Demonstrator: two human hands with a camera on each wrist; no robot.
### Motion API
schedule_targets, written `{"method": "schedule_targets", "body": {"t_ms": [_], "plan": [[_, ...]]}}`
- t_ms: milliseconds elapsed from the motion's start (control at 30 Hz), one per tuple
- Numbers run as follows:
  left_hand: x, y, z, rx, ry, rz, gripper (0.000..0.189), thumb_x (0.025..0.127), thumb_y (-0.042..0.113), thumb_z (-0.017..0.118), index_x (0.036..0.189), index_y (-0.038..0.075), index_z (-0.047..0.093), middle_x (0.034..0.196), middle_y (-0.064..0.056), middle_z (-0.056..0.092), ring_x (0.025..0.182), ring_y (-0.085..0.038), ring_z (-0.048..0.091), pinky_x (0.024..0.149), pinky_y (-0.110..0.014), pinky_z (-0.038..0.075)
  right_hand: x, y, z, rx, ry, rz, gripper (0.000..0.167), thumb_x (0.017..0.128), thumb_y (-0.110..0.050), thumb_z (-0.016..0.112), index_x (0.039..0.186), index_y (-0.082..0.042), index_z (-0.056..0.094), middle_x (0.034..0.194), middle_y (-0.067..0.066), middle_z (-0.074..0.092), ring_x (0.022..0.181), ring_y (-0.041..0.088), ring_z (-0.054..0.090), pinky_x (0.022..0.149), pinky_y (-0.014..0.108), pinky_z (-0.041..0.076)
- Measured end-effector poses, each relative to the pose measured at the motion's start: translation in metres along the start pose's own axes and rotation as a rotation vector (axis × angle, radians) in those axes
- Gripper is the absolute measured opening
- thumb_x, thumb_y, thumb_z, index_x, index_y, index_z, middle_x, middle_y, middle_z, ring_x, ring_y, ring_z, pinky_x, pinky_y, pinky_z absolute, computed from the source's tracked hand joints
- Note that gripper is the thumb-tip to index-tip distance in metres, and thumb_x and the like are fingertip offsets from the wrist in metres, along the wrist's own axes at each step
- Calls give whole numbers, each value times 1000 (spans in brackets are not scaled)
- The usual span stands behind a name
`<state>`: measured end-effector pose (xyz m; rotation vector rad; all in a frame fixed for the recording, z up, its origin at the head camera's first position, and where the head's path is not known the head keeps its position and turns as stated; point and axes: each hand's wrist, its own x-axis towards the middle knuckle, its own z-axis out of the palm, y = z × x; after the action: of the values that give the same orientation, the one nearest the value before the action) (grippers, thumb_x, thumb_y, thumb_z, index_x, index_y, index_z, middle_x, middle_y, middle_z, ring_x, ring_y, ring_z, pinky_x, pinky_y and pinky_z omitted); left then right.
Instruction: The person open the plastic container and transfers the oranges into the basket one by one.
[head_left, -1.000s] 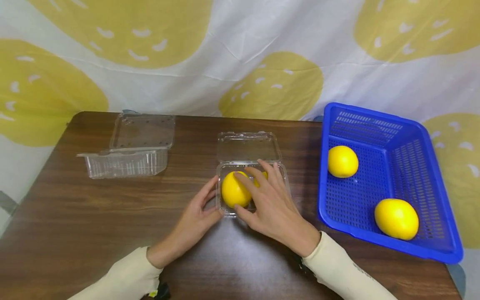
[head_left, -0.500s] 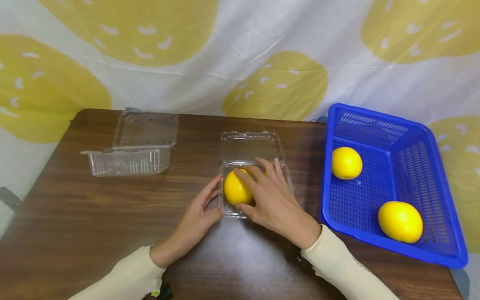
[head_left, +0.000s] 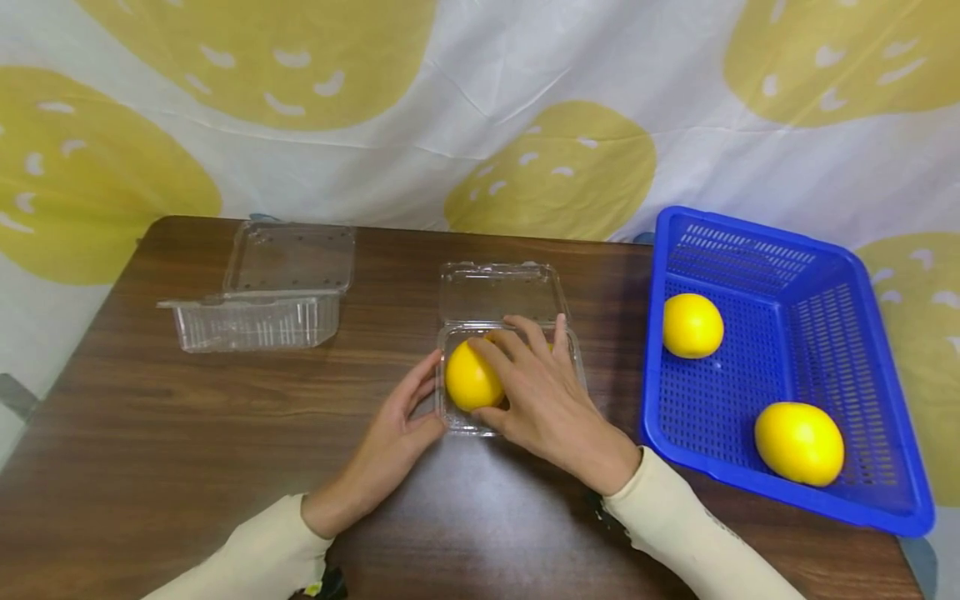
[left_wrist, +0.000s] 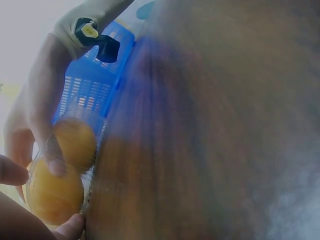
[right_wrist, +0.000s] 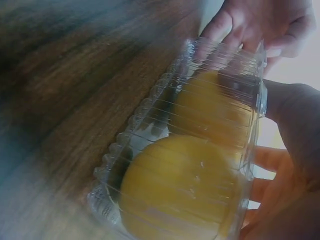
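A clear plastic clamshell box (head_left: 469,431) stands in the middle of the table with its lid (head_left: 498,293) folded back. Inside lie two round yellow fruits side by side; the left fruit (head_left: 467,382) is plainly seen, and the right fruit (right_wrist: 175,195) shows through the ribbed wall in the right wrist view. My left hand (head_left: 390,437) holds the box's left end, thumb at the front corner. From above, my right hand (head_left: 543,400) grips the left fruit between thumb and fingers. Its palm and spread outer fingers cover most of the right fruit in the head view.
A blue plastic basket (head_left: 712,462) stands at the right with two more yellow fruits, one at its left wall (head_left: 693,326) and one near the front (head_left: 799,443). At the back left of the wooden table (head_left: 225,433) is another clamshell box (head_left: 258,321) with its lid up.
The hands and the box stay nearly in place. My right hand's fingers have shifted slightly on the fruit, the little finger lifting outward. The head view has shifted slightly.
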<state>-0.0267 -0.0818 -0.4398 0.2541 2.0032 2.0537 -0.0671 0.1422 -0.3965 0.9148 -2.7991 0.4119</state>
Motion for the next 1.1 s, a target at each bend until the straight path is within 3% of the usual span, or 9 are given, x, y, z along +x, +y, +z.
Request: {"method": "schedule_targets", "body": {"t_ms": [300, 633, 1100], "plan": [[0, -2, -1, 1, 3, 22, 84, 95, -6, 59, 173, 1, 28, 178, -20, 30, 160, -40, 38, 124, -48, 47, -2, -2, -7, -10, 89, -29, 83, 80, -42, 99, 148, -10, 65, 143, 15, 65, 144, 36, 48, 124, 86, 20], [1, -2, -2, 0, 1, 18, 84, 95, -5, 60, 173, 2, 29, 178, -20, 31, 159, -39, 39, 123, -45, 49, -5, -9, -23, 13, 161, -60, 82, 81, -40, 99, 148, -9, 63, 142, 16, 64, 144, 37, 48, 128, 82, 11], [1, -2, -2, -7, 0, 17, 84, 95, -6, 60, 173, 1, 29, 177, -21, 32, 160, -41, 39, 123, -46, 49, -10, -2, -36, -17, 220, -93, 80, 80, -39, 98, 145, -7, 64, 138, 18, 65, 142, 40, 50, 126, 84, 17]]}}
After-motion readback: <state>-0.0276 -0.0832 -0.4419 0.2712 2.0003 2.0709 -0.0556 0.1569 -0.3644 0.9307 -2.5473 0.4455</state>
